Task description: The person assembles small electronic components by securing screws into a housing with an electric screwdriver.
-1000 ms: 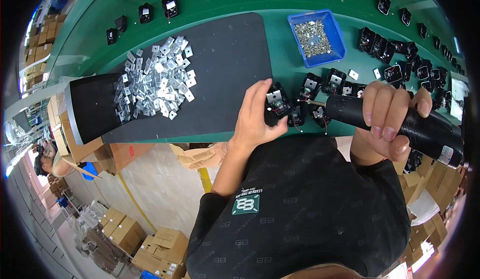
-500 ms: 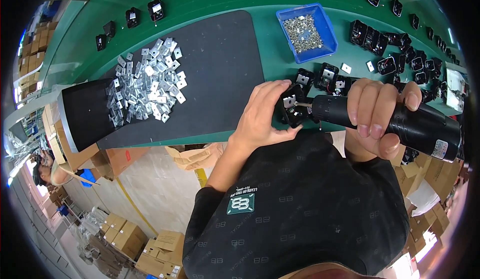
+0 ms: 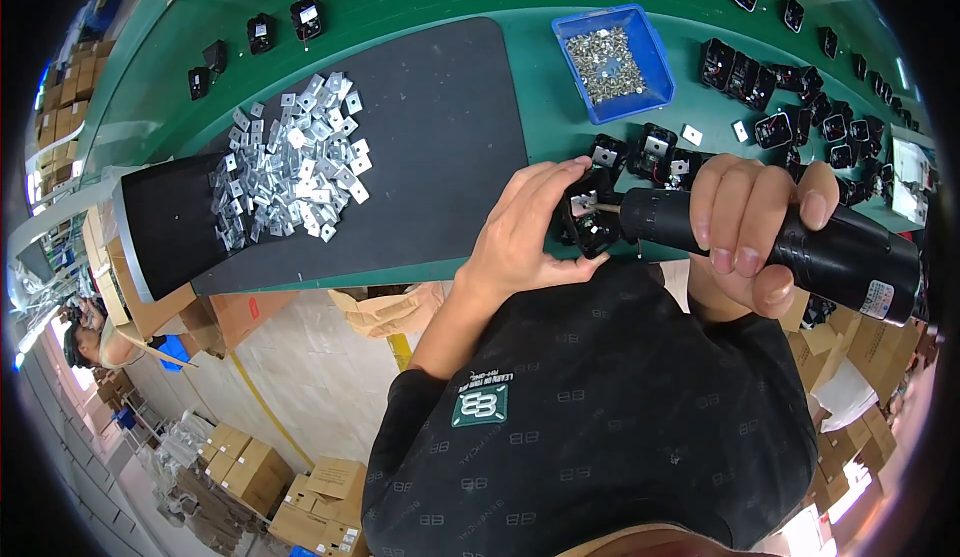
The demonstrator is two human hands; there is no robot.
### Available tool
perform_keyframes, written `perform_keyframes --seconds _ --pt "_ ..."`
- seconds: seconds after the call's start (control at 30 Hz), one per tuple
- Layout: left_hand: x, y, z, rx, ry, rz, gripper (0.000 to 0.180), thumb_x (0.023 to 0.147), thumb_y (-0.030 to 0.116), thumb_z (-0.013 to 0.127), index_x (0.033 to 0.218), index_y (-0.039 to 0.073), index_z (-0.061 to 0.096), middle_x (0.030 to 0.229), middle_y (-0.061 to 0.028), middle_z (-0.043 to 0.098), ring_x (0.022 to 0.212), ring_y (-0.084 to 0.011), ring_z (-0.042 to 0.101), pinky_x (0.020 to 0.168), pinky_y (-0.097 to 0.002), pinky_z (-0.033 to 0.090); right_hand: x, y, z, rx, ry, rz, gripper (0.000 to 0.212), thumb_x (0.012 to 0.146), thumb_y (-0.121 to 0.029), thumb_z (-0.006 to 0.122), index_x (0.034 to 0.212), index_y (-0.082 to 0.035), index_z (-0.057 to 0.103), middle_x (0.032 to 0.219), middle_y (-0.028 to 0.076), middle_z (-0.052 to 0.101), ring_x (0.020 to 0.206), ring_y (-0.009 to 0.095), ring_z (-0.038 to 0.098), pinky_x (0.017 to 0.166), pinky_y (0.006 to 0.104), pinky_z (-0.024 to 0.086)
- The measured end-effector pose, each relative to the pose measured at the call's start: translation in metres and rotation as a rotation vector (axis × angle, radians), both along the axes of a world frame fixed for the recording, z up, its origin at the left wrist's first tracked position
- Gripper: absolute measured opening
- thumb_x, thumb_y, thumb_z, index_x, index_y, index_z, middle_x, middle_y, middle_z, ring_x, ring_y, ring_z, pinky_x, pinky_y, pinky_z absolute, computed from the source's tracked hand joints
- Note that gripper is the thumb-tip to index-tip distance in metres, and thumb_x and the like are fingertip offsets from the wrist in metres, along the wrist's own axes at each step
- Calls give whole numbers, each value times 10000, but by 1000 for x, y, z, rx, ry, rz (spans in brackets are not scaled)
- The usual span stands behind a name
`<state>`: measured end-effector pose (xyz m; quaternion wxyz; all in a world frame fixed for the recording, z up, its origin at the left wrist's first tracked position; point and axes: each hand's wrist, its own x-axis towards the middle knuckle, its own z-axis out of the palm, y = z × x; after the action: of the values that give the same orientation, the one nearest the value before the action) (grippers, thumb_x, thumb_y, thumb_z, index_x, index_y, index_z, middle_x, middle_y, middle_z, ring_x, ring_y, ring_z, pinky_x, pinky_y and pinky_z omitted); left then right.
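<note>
Left hand: black casing pinched by thumb and fingers, right of dark mat.
Right hand: black screwdriver gripped.
Bit: brought to casing; held apart a second ago.

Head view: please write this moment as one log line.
left hand: holds black housing; right hand: grips black screwdriver, bit pointed into housing; nearby: blue bin of small metal parts, loose metal plates
</note>
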<state>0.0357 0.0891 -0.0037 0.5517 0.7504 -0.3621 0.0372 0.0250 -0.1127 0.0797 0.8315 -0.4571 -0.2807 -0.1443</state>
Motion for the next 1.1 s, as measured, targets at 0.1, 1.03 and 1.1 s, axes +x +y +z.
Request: perform_keyframes --seconds 0.1,1.03,1.1 --pt "2 0 3 -13 22 14 783 516 204 840 1183 -47 517 1141 -161 616 985 -321 604 872 -391 475 5 -6 3 -64 -34 94 390 800 -96 711 1037 -141 405 729 -13 562 601 132 559 590 285 461" --pt "185 3 -40 300 -35 373 683 649 224 780 1212 -27 483 1160 -203 535 1054 -346 552 916 -402 448 -29 -52 18 -11 -140 -415 428 816 -208 682 1191 -124 493 721 -55 540 604 59 496 635 229 365" --pt "209 14 -51 395 36 396 712 682 251 758 1262 -14 442 1238 -220 510 1104 -357 543 940 -412 431 -30 -56 5 -73 -134 -335 521 863 -218 654 1291 -103 380 750 -24 520 601 93 494 608 264 408"
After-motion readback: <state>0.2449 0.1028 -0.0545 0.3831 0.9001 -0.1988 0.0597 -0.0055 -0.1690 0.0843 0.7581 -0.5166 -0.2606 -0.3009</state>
